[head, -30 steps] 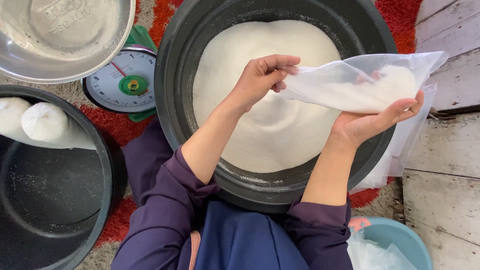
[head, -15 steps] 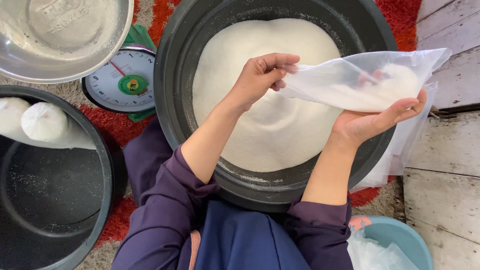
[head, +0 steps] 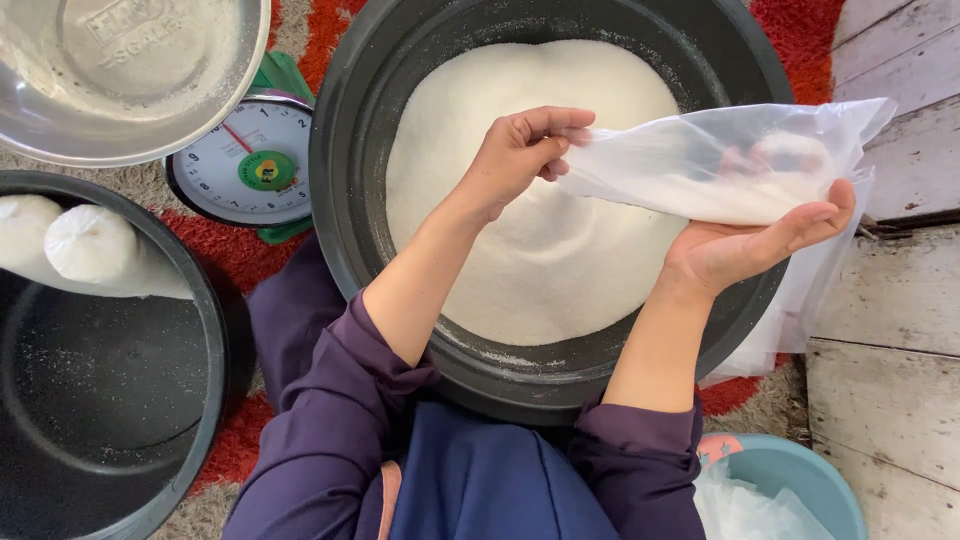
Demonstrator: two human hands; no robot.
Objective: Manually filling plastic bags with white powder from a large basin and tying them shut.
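Note:
My left hand pinches one end of a clear plastic bag partly filled with white sugar. The bag lies on its side across my right hand, whose palm faces up beneath it with the fingers curled at the far end. Both hands hover over a large black basin that holds a big mound of white sugar. My purple sleeves reach down to the bottom edge.
A kitchen scale with a round white dial stands left of the basin, under a steel bowl. At the left, a second black basin holds filled, tied bags. A teal tub with plastic sits bottom right; wooden boards lie to the right.
The bag has tipped slightly flatter over my right palm and the sugar inside has shifted toward its far end. Hands stay over the basin.

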